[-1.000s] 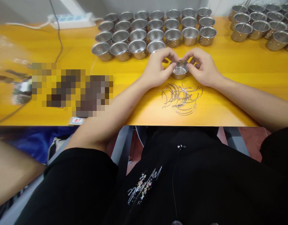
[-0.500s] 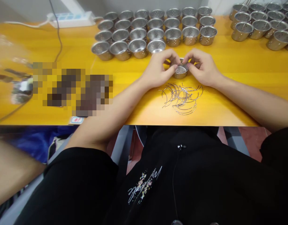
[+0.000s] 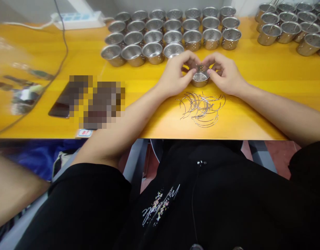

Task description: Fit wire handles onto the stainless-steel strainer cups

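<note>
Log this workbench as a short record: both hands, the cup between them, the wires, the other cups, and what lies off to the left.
Left hand: fingers at the left rim of the cup
Right hand: fingers at its right rim
Cup: metal, with holes, mouth up; whether a wire is pinched there, cannot tell
Wires: curved, in a loose pile nearer the body
Rows of cups: behind the hands
More cups: far right
Left: power strip

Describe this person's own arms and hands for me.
The left hand and right hand are ungloved, with bare wrists and forearms and no watch in view. Short black sleeves cover the upper arms, matching the black shirt.
</note>
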Demonstrator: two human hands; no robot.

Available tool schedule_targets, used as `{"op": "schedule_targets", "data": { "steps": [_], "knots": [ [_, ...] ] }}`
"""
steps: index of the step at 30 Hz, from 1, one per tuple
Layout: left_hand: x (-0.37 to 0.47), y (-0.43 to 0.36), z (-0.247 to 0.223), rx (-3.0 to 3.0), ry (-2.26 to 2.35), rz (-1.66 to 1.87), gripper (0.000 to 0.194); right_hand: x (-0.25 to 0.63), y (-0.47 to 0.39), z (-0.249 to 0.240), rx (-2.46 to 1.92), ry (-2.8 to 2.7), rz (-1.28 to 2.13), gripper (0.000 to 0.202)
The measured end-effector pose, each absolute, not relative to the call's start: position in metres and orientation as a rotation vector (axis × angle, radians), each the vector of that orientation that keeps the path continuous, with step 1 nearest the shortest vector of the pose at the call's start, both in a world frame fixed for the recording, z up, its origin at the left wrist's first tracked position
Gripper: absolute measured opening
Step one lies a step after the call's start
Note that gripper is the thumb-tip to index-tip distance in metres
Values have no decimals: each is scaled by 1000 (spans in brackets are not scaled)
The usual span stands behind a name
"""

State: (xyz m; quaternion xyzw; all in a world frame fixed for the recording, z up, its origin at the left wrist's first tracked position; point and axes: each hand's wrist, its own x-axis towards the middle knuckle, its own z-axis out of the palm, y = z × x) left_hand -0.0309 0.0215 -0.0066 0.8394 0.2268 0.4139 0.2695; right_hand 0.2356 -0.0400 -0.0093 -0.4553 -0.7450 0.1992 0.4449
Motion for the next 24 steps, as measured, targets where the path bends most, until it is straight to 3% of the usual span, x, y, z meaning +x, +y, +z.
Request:
{"op": "schedule_targets", "data": {
  "steps": [12, 24],
  "knots": [
    [-32, 17, -2, 2291, 697, 1063, 31, 236, -40, -9, -1123, -1820, 541, 39],
    [-33, 18, -3, 2274, 658, 1067, 27, 234, -43, -4, -1129, -1809, 570, 36]
  ]
}}
